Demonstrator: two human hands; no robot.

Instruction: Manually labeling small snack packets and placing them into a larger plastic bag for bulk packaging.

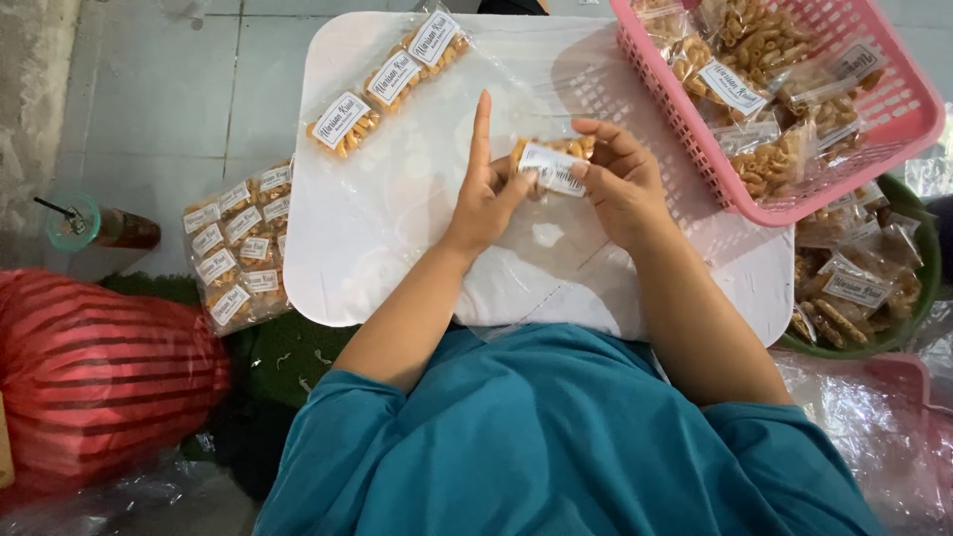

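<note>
Hands around crosswise snack packet

Tray lay centre, near the person | snack packet sat above its middle, held between left hand and right hand | packet row lay on the tray's far left | basket of packets overlapped far right | bowl sat right | bundled packets lay left on the floor | cup farther left.
</note>
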